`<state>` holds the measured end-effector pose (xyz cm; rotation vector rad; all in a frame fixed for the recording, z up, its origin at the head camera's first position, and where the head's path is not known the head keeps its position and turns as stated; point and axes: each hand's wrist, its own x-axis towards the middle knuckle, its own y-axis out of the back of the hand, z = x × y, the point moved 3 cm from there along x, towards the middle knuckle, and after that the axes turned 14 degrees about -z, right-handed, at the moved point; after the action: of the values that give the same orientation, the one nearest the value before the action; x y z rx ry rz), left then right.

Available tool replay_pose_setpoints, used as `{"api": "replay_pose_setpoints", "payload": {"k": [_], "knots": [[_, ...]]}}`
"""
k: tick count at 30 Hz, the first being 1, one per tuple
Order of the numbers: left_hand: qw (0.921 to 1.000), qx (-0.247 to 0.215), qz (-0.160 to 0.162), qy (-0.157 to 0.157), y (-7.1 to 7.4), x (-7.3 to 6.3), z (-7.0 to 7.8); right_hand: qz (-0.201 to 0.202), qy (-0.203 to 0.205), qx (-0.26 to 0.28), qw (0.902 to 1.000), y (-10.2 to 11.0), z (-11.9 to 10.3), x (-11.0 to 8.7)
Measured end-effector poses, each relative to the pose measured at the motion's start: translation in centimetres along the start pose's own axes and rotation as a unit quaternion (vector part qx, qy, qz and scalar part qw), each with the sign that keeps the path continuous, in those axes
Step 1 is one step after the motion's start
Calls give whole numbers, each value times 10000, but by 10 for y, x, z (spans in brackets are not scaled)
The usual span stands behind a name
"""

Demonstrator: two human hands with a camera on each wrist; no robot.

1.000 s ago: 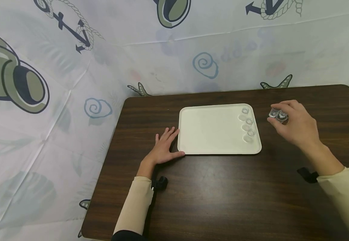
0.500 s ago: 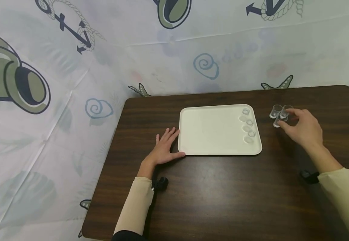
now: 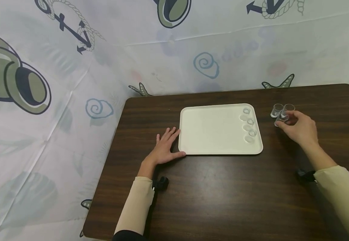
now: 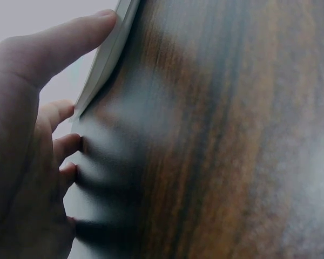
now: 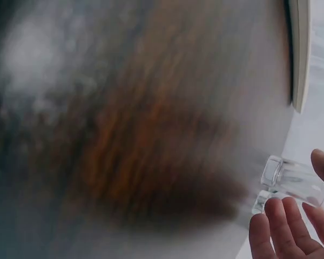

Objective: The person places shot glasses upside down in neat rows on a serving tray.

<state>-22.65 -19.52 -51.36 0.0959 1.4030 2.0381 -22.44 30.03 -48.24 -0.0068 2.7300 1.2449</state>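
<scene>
In the head view, my left hand (image 3: 163, 149) lies on the table with spread fingers. Its thumb and index fingertips are at the left end of a cream tray (image 3: 213, 130); the left wrist view has the thumb along the tray's rim (image 4: 105, 59). Along the tray's right side stand three clear shot glasses (image 3: 251, 122) in a row. To the right of the tray, my right hand (image 3: 302, 130) holds a clear shot glass (image 5: 294, 175) between thumb and fingers. Two more shot glasses (image 3: 277, 109) stand close behind it; another glass's base (image 5: 261, 200) shows below it in the right wrist view.
A dark wood-grain table (image 3: 222, 194) with rounded corners carries the tray. Behind and to the left hangs a white cloth (image 3: 150, 63) printed with anchors and shells. Each wrist wears a black camera mount (image 3: 161, 183).
My right hand has drawn back from around the glasses to their near side, baring the two rear ones, and then shifted slightly left. The left hand and the tray have stayed put.
</scene>
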Motion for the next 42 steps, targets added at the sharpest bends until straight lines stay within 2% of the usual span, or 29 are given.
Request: {"api": "replay_pose_setpoints", "payload": {"k": [18, 30, 42], "knots": [[9999, -45, -66, 73, 1, 0, -1, -240, 40, 22, 9997, -10, 3, 4], [9999, -79, -54, 67, 2, 2, 0, -321, 153, -581, 9977, -6, 1, 4], [10000, -71, -3, 35, 0, 3, 0, -442, 108, -702, 9965, -6, 4, 3]]}}
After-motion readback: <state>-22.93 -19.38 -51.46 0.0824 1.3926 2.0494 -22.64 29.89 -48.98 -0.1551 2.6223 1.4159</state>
